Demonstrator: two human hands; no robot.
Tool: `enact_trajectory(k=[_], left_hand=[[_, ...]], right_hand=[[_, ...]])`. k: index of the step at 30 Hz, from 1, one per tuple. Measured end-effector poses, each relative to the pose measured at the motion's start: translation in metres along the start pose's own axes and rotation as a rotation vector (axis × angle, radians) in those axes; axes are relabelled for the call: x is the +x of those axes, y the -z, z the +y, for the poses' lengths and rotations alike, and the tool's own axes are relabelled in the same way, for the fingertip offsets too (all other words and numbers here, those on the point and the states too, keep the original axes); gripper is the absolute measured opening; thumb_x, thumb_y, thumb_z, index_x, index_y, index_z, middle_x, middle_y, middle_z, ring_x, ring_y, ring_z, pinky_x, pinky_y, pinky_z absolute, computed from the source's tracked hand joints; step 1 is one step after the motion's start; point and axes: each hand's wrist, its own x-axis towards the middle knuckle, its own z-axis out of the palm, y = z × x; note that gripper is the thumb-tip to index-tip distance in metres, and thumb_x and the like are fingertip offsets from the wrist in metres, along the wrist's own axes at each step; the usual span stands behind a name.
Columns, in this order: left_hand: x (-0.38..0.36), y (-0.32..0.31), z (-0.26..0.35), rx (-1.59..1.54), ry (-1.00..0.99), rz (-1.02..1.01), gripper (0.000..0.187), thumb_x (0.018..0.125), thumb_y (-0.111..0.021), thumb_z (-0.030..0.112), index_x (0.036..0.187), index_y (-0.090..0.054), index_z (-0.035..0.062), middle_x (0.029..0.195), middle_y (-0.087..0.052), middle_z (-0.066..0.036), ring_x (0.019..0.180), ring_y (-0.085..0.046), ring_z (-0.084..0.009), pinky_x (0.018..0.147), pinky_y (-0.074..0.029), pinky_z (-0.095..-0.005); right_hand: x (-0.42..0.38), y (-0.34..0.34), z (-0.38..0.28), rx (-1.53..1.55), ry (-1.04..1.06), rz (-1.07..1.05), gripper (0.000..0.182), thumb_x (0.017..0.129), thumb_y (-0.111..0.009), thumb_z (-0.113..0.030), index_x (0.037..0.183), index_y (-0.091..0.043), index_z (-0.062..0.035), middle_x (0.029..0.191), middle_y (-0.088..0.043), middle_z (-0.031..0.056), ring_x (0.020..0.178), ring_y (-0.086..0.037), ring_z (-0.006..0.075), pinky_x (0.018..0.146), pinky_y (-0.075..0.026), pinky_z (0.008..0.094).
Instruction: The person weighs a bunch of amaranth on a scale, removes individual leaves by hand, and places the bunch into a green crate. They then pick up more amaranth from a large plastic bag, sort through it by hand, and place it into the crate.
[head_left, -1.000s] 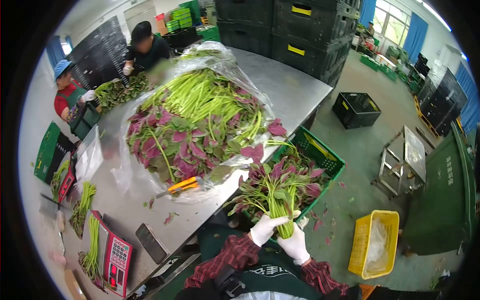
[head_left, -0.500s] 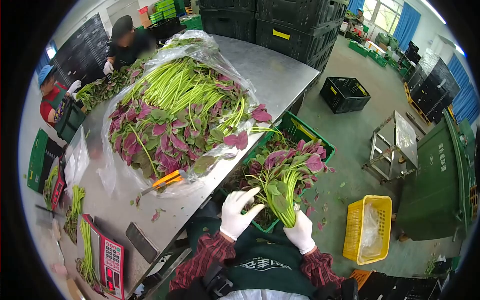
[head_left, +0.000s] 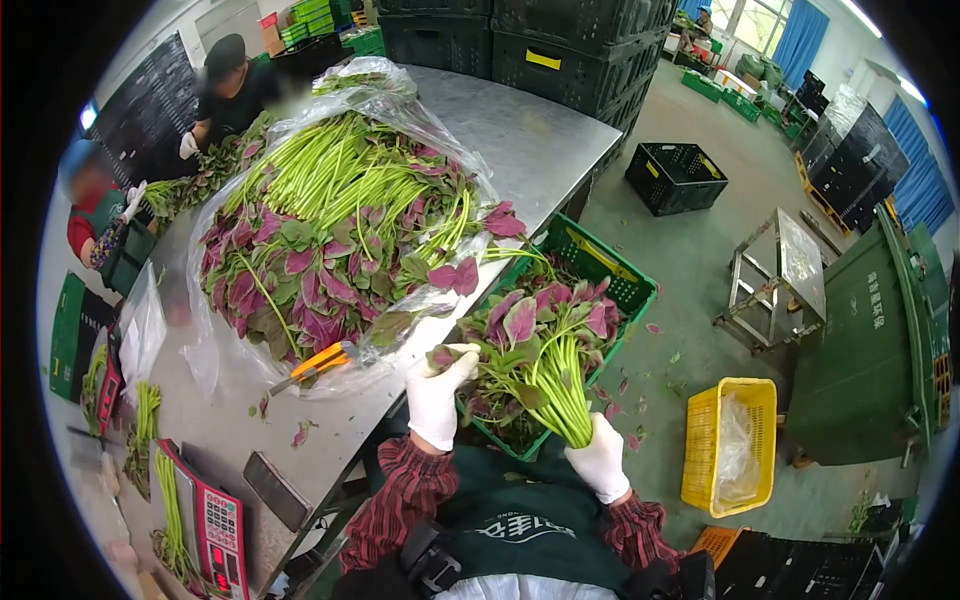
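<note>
Okay, right hand, white-gloved, is closed round the cut ends of a bunch of green-stemmed, purple-and-green leafy vegetable. Gripping low there presumably leaves the foliage free and uncrushed. Left hand, also white-gloved, is at the bunch's left edge, fingers curled in, mostly closed, beside a leaf; can't tell if it's pinched. Bunch is tilted, tops away from the body, above a green plastic mesh crate by the table edge, likely so loose bits drop in; crate has leafy material inside. Big heap of the same greens lies in clear plastic sheeting on the steel table, probably for easy reach. Orange-handled knife rests at the heap's near edge, handy there. Red-and-white digital scale sits further left, long stems on it, near a dark flat phone.
</note>
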Motion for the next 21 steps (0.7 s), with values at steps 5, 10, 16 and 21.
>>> enact_trajectory(k=[5, 10, 16, 21], left_hand=[[-0.015, 0.016, -0.003, 0.183, -0.053, 0.015, 0.014, 0.083, -0.063, 0.002, 0.095, -0.066, -0.0041, 0.081, -0.065, -0.004, 0.072, -0.058, -0.0085, 0.065, -0.046, -0.0209], [-0.008, 0.054, -0.03, 0.156, -0.03, 0.296, 0.018, 0.083, -0.062, 0.002, 0.101, -0.065, 0.0001, 0.081, -0.061, -0.001, 0.068, -0.053, -0.0078, 0.064, -0.044, -0.0219], [-0.007, 0.024, -0.011, 0.844, -0.522, 0.057, 0.028, 0.072, -0.072, 0.008, 0.1, -0.068, 0.0079, 0.081, -0.057, -0.005, 0.077, -0.055, -0.019, 0.069, -0.046, -0.0307], [0.013, -0.021, -0.013, 0.907, -0.565, -0.183, 0.026, 0.069, -0.075, 0.015, 0.093, -0.069, 0.0078, 0.08, -0.058, -0.006, 0.078, -0.055, -0.0218, 0.069, -0.045, -0.0322]], right_hand=[[0.005, -0.003, 0.009, -0.066, -0.011, 0.082, 0.028, 0.062, -0.066, -0.002, 0.088, -0.055, -0.0035, 0.074, -0.06, 0.0164, 0.069, -0.06, 0.0362, 0.061, -0.048, 0.0407], [0.005, 0.005, 0.014, -0.133, -0.011, 0.116, 0.024, 0.062, -0.065, -0.002, 0.084, -0.054, -0.0039, 0.071, -0.058, 0.0155, 0.067, -0.058, 0.0364, 0.059, -0.047, 0.0415], [0.006, 0.008, 0.017, -0.16, 0.032, 0.157, 0.021, 0.062, -0.066, -0.003, 0.079, -0.053, -0.0049, 0.068, -0.056, 0.0148, 0.064, -0.057, 0.0365, 0.058, -0.046, 0.0422], [0.004, 0.012, 0.012, -0.179, 0.096, 0.145, 0.024, 0.06, -0.067, -0.003, 0.08, -0.054, -0.0044, 0.069, -0.055, 0.0147, 0.064, -0.056, 0.0363, 0.058, -0.046, 0.0421]])
